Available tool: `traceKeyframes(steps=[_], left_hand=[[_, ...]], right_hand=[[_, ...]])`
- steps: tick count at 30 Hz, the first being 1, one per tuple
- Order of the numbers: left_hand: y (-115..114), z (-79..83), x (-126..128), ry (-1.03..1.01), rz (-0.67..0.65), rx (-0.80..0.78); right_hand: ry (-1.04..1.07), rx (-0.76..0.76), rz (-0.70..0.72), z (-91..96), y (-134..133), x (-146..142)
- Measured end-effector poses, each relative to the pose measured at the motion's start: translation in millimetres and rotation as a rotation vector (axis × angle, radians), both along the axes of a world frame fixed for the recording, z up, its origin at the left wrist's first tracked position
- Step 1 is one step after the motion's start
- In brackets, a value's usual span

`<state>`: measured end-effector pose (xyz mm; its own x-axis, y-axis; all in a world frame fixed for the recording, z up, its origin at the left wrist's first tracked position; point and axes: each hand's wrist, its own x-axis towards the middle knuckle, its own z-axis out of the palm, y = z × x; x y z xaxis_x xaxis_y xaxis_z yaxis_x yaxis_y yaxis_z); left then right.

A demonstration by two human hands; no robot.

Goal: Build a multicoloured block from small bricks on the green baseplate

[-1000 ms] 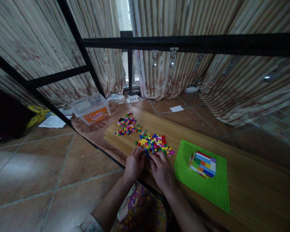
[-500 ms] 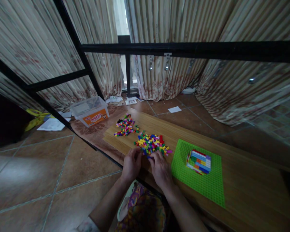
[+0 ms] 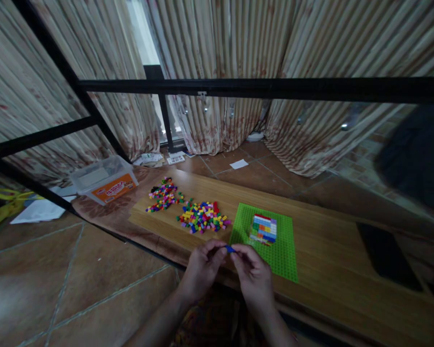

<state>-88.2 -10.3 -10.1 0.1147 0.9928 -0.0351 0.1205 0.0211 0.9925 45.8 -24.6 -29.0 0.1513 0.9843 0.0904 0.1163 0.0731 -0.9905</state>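
A small blue toy brick (image 3: 229, 248) is pinched between both hands, in front of the brick pile. My left hand (image 3: 204, 262) grips it from the left with thumb and forefinger. From the right, my right hand (image 3: 252, 270) closes its fingertips on the same brick. Just beyond lies a pile of loose coloured bricks (image 3: 202, 217). To the right, a green studded baseplate (image 3: 284, 262) bears a block built of multicoloured bricks (image 3: 264, 228), with white, blue, orange and red on its top.
The wooden board (image 3: 321, 241) carries a second pile of small bricks (image 3: 163, 194) at left and a black flat object (image 3: 386, 253) at right. A clear plastic box (image 3: 104, 179) with an orange label stands at the far left. Black metal bars (image 3: 238, 89) run before the curtains.
Both hands have lifted away from the pile, nearer to me and rightward, with the blue brick between them. My view has turned right. A dark shape has come in at the right edge.
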Motion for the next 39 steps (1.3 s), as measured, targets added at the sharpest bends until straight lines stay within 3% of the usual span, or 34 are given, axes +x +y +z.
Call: traceKeyframes(steps=[8,15,27,39], left_hand=[[2.9,5.4,56.4,-0.044,-0.111,-0.026],[14.4,-7.8,94.6,0.09,-0.061,0.139],[15.3,-18.8,101.8,0.283,-0.073,0.231],[16.9,-23.0,103.5,0.315,-0.112,0.27]], right_hand=[[0.079,-0.07,-0.134,-8.0,-9.1,49.0],[-0.049,0.1,-0.271,-12.4,13.9,90.7],[-0.172,0.166,-0.258,-18.1,32.0,97.5],[0.041,0.046,-0.356,-26.1,30.4,92.8]])
